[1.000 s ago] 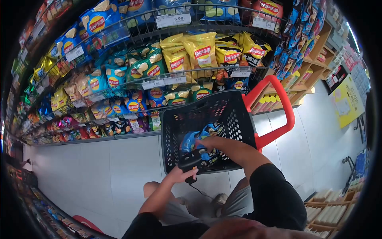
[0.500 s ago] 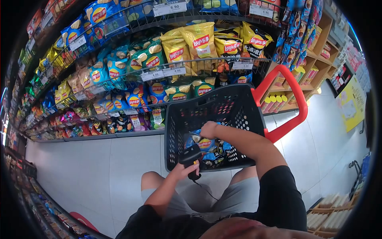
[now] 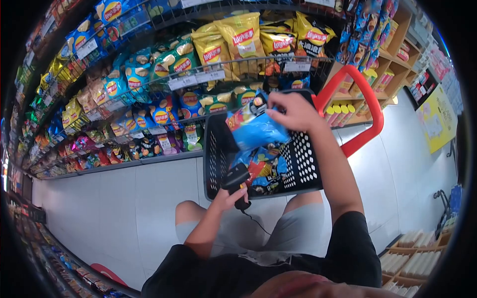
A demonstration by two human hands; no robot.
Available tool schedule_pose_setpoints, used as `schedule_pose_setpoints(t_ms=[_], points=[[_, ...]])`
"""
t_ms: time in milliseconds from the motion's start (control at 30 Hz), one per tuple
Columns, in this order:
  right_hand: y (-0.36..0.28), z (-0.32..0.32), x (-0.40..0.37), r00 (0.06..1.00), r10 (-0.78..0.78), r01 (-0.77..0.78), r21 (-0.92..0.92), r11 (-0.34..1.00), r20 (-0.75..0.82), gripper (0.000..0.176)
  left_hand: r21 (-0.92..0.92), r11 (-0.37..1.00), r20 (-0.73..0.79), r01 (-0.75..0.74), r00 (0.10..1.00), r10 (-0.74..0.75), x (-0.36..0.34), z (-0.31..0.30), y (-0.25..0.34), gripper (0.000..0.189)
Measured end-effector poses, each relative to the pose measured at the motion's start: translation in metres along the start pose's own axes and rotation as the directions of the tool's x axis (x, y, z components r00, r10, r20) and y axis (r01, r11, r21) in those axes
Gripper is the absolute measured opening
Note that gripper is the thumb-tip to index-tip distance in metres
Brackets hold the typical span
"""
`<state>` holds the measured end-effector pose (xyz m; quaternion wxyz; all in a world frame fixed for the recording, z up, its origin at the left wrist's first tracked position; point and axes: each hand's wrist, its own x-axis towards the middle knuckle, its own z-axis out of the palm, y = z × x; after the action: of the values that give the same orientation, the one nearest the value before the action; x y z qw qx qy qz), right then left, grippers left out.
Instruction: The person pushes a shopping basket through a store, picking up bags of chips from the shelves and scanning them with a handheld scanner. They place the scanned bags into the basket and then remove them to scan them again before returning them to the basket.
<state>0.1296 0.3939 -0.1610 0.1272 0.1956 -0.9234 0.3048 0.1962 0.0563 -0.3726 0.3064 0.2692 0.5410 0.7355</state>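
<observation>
My left hand (image 3: 229, 197) is closed round the handle of a black barcode scanner (image 3: 235, 177), whose cord hangs down over my lap. It is held at the near left rim of the black shopping basket (image 3: 212, 164). My right hand (image 3: 293, 113) grips a blue bag of chips (image 3: 261, 130) by its upper right edge. The bag is tilted above the far half of the basket. Below it, several more snack bags (image 3: 268, 174) in blue, red and black lie in the bottom of the basket, partly hidden by the raised bag and the scanner.
A red basket handle (image 3: 378, 111) sticks up at the right. Racks with yellow chip bags (image 3: 242, 42) and other snacks stand just beyond the basket. Wooden shelves (image 3: 397, 59) are at the right, a yellow sign (image 3: 437, 121) farther right. Pale tiled floor (image 3: 109, 208) lies at the left.
My right hand has lifted a blue chip bag up from inside the basket, toward the far rim. The left hand keeps hold of the scanner and has shifted slightly. The view has tilted a little.
</observation>
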Motion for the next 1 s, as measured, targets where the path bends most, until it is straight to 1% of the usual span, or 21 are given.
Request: schedule_pose_setpoints(t_ms=[33,67,133,167,200,233,333,367,467,500,600,633,700,733,767,800,833,867,900,967,1000], points=[[-0.006,-0.013,-0.005,0.998,-0.019,0.018,-0.027,0.999,-0.063,0.034,-0.047,0.999,-0.022,-0.009,1.000,0.008,-0.001,0.003,0.000,0.025],[-0.012,-0.025,-0.010,0.995,0.068,-0.069,-0.006,0.998,-0.071,0.041,-0.039,0.999,-0.030,-0.008,1.000,0.007,-0.002,0.004,0.003,0.026],[-0.014,-0.039,-0.016,0.983,0.130,-0.140,-0.070,0.988,-0.128,0.045,-0.028,1.000,-0.045,-0.007,0.999,0.005,-0.002,0.006,0.007,0.029],[-0.008,-0.038,-0.020,0.978,0.149,-0.156,-0.037,0.987,-0.145,0.044,-0.011,1.000,-0.024,-0.024,0.999,0.023,-0.001,0.004,0.005,0.033],[-0.001,-0.038,-0.022,0.972,0.165,-0.169,-0.008,0.986,-0.164,0.044,-0.019,1.000,-0.028,-0.022,0.999,0.021,-0.002,0.003,0.005,0.033],[0.006,-0.037,-0.024,0.967,0.216,-0.213,0.039,0.976,-0.135,0.041,-0.026,0.999,-0.032,-0.023,0.999,0.022,-0.003,0.003,0.005,0.032],[0.009,-0.034,-0.025,0.967,0.148,-0.145,0.027,0.989,-0.208,0.038,-0.033,0.999,-0.022,-0.021,1.000,0.021,-0.005,0.004,0.006,0.030],[0.012,-0.033,-0.023,0.956,0.152,-0.149,0.032,0.988,-0.251,0.038,-0.021,0.999,-0.012,-0.030,0.999,0.030,-0.005,0.001,0.003,0.030],[0.019,-0.035,-0.012,0.896,0.131,-0.020,0.256,0.967,-0.424,0.041,0.000,0.998,-0.008,-0.063,0.998,0.063,-0.007,-0.002,-0.001,0.030],[0.013,-0.040,-0.013,0.886,0.171,-0.004,0.360,0.933,-0.432,0.043,0.006,0.997,-0.008,-0.073,0.997,0.073,-0.008,-0.002,-0.001,0.030],[-0.010,-0.047,-0.014,0.871,0.074,0.121,0.356,0.926,-0.487,0.053,-0.044,0.997,-0.058,-0.056,0.997,0.054,-0.011,0.004,0.007,0.028],[-0.023,-0.047,-0.018,0.869,0.101,0.098,0.368,0.925,-0.485,0.057,-0.041,0.997,-0.077,-0.059,0.995,0.056,-0.011,0.006,0.011,0.025],[-0.034,-0.038,-0.024,0.869,-0.105,0.174,0.100,0.980,-0.483,0.052,-0.041,0.998,-0.119,-0.053,0.992,0.048,-0.013,0.010,0.021,0.020],[-0.038,-0.032,-0.028,0.865,-0.203,0.213,-0.031,0.977,-0.459,0.050,-0.024,1.000,-0.102,-0.004,0.995,0.002,-0.013,0.008,0.023,0.016],[-0.045,-0.026,-0.034,0.886,-0.263,0.209,-0.178,0.962,-0.381,0.035,-0.008,0.999,-0.091,0.046,0.995,-0.046,-0.013,0.006,0.024,0.014],[-0.056,-0.019,-0.034,0.847,-0.429,0.321,-0.339,0.884,-0.315,0.035,0.010,0.995,-0.081,0.103,0.991,-0.102,-0.017,0.003,0.024,0.014],[-0.061,-0.011,-0.040,0.830,-0.483,0.352,-0.410,0.841,-0.278,0.031,-0.047,0.986,-0.105,0.163,0.980,-0.167,-0.020,0.001,0.021,0.018],[-0.067,-0.005,-0.047,0.810,-0.538,0.384,-0.481,0.788,-0.235,0.027,-0.070,0.983,-0.123,0.169,0.977,-0.176,-0.024,0.001,0.021,0.019],[-0.077,-0.001,-0.056,0.803,-0.564,0.367,-0.583,0.725,-0.195,0.020,-0.092,0.981,-0.140,0.169,0.973,-0.181,-0.027,0.002,0.022,0.019],[-0.083,0.009,-0.065,0.764,-0.615,0.368,-0.652,0.663,-0.195,0.020,-0.112,0.982,-0.147,0.150,0.975,-0.166,-0.029,0.002,0.023,0.024],[-0.083,0.014,-0.069,0.745,-0.637,0.359,-0.688,0.631,-0.197,0.020,-0.151,0.983,-0.141,0.100,0.982,-0.121,-0.027,-0.001,0.024,0.026]])
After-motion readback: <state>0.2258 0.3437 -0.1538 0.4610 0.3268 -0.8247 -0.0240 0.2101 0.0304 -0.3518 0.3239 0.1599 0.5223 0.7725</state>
